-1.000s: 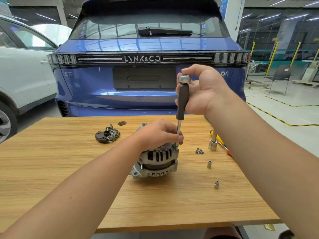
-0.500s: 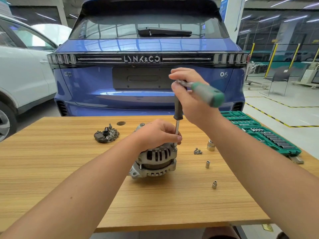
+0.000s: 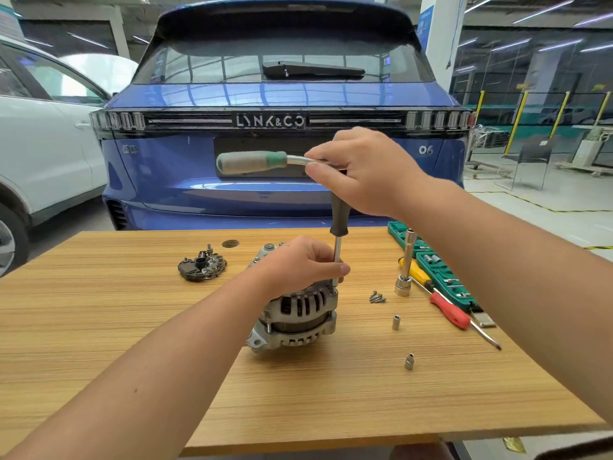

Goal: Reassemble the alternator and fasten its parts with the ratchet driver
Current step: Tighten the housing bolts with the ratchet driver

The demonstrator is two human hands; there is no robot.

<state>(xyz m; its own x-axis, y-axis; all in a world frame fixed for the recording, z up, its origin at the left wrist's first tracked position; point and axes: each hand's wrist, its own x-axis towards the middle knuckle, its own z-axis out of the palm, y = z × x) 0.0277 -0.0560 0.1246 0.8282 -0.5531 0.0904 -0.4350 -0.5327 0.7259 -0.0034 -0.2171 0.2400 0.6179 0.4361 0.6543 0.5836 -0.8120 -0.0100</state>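
Lay loose at the left of the table (image 3: pixel 99 327): a dark rectifier plate (image 3: pixel 202 267) and, just behind it, a small round washer (image 3: pixel 230 243) (both, by the look of it, yet to be refitted). Stood upright at mid-table, housing halves already mated: the alternator (image 3: pixel 298 313), with left hand (image 3: pixel 298 265) on top, fingers curled round the driver shaft (image 3: pixel 337 260) at a through-bolt; above, right hand (image 3: pixel 368 171) pinching the ratchet (image 3: pixel 262 162) at its head, green handle pointing left. Waited further right: small screws (image 3: pixel 377 297), two loose sockets (image 3: pixel 395 322), screwdrivers (image 3: pixel 444 305), green socket case (image 3: pixel 434 263) — so fastening judged only partly done.
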